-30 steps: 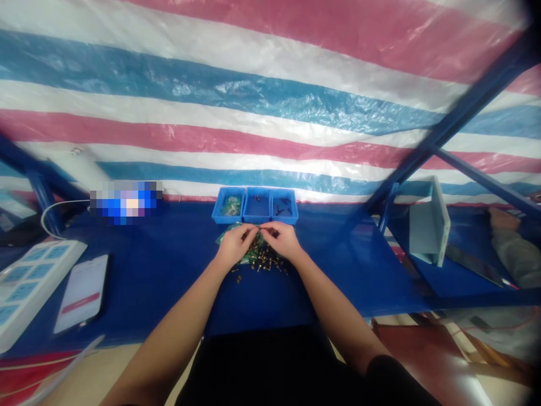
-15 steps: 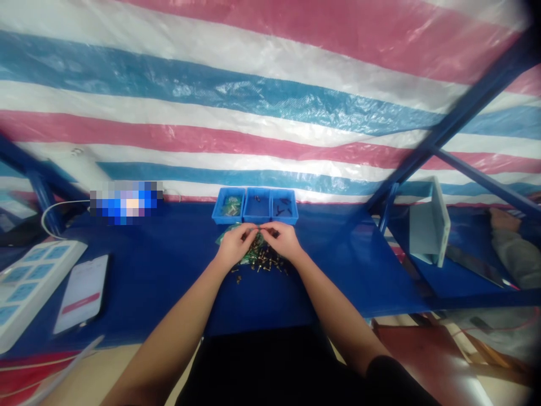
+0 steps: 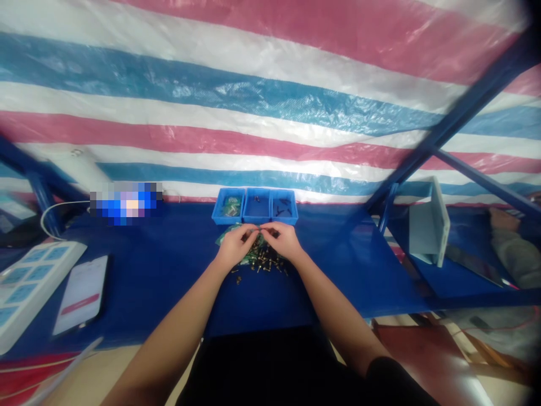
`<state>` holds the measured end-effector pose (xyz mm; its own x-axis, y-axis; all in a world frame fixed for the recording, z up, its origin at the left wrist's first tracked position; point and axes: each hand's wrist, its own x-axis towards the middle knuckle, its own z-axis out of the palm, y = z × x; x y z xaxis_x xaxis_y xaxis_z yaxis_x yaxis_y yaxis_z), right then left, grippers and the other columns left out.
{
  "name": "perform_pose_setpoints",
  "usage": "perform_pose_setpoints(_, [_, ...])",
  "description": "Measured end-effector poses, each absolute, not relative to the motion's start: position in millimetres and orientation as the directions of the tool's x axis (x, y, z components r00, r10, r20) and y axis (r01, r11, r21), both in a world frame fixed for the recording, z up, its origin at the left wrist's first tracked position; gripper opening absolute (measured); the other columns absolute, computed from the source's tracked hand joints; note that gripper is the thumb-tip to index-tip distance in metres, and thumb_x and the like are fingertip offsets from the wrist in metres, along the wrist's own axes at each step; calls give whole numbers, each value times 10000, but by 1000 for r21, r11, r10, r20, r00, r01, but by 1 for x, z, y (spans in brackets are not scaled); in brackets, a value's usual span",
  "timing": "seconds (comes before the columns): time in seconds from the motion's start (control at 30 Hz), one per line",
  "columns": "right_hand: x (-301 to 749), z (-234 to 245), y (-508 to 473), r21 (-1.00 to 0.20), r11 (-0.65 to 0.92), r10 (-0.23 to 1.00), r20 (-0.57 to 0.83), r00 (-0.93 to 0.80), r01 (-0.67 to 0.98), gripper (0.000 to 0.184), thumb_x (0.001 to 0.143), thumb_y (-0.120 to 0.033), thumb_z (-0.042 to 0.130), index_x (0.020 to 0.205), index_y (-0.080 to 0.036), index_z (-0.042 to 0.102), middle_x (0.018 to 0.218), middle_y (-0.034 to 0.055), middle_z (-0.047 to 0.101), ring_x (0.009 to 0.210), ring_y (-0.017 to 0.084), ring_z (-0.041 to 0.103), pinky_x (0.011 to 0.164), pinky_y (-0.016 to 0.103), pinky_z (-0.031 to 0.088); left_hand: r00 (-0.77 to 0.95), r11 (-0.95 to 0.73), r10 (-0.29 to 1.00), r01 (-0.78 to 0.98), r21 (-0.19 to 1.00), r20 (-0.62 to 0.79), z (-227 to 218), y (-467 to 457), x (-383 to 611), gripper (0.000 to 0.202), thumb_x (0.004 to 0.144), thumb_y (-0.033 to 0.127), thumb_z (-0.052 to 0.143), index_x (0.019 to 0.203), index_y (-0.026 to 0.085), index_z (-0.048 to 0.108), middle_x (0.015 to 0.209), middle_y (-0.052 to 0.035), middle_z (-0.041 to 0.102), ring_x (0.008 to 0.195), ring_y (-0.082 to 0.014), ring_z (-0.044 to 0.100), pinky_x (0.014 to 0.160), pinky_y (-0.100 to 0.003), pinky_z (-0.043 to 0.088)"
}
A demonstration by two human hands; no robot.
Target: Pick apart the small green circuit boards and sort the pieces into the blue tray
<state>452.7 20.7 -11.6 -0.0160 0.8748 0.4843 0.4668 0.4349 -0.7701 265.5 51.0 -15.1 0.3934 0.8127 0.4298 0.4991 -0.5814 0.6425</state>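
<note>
Our bare left hand (image 3: pixel 231 248) and bare right hand (image 3: pixel 283 241) nearly meet, thumbs and forefingers pinched close; we cannot tell whether they grip anything tiny. Just below our fingers, a loose heap of small brass-coloured and dark metallic pieces (image 3: pixel 264 261) lies against a crumpled, green-tinted plastic bag (image 3: pixel 225 232), with three open blue plastic bins (image 3: pixel 257 220) just beyond. A slipping pinch could lose a piece among look-alikes, and a brushing palm could scatter strays across the blue tabletop (image 3: pixel 355 268).

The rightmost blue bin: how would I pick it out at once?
Find the striped sheet; before it, on the blue table, three blue bins stand in a row. Yours is the end bin beyond the right hand. Unlike its neighbours, it has dark pieces scattered across its floor.
</note>
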Motion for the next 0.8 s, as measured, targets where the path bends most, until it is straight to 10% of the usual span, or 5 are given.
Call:
perform_pose_setpoints(0.53, [458, -18, 26, -876, 240, 911, 352, 214, 419, 205, 817, -316, 625, 939, -196, 737, 856, 45, 741, 731, 176, 681, 732, 310, 571, 367, -544, 839, 529, 652, 402, -10, 48, 265, 314, 947, 425, 457, 1034, 215, 672, 848, -24, 720, 677, -153, 644, 649, -243, 480])
perform_pose_setpoints(0.8, [472, -28, 45, -991, 115, 894, 71, 442, -75, 466, 770, -404, 689, 1121, -99, 664, 929, 108, 737, 785, 211, 719, 747, 360, 613, 377, -550, 835, 534, 642, 402, -15, 50, 266, 289, 935, 412, 474, 982, 214, 679, 817, -17, 716, 652, -146, 632, 635, -240, 471])
